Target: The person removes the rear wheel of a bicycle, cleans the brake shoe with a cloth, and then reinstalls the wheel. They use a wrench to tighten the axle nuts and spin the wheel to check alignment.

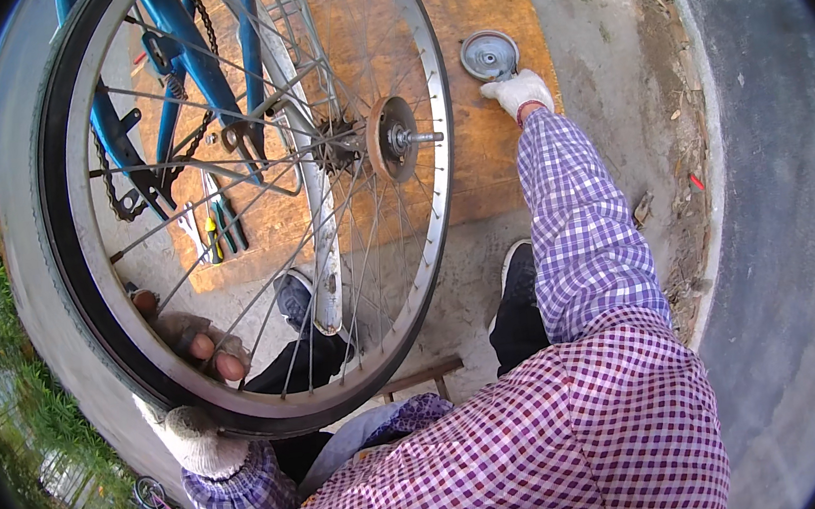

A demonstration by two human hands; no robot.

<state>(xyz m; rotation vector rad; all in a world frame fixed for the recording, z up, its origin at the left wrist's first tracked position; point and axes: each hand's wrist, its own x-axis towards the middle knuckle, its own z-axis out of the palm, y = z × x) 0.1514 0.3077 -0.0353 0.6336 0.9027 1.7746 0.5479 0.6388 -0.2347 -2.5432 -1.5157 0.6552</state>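
A large bicycle wheel (434, 70) with a black tyre stands in front of me, next to a blue bicycle frame (189, 53). My left hand (210, 443), in a white knit glove, is closed around the tyre and rim at the lower left. Its fingertips show bare between the spokes; the tyre hides the rest of the fingers. Stretched out to the far right, my gloved right hand (518, 93) grips the near edge of a round grey metal brake cover (490, 56) over the board. A rusty brake drum (392, 139) and a threaded axle (424, 138) sit at the wheel's hub.
Under the bike lies a brown wooden board (490, 180). Pliers (225, 215), a yellow-and-black screwdriver (213, 240) and a silver wrench (192, 233) lie on it, seen through the spokes. A kerb (719, 249) runs along the right; plants (22, 399) stand at the left.
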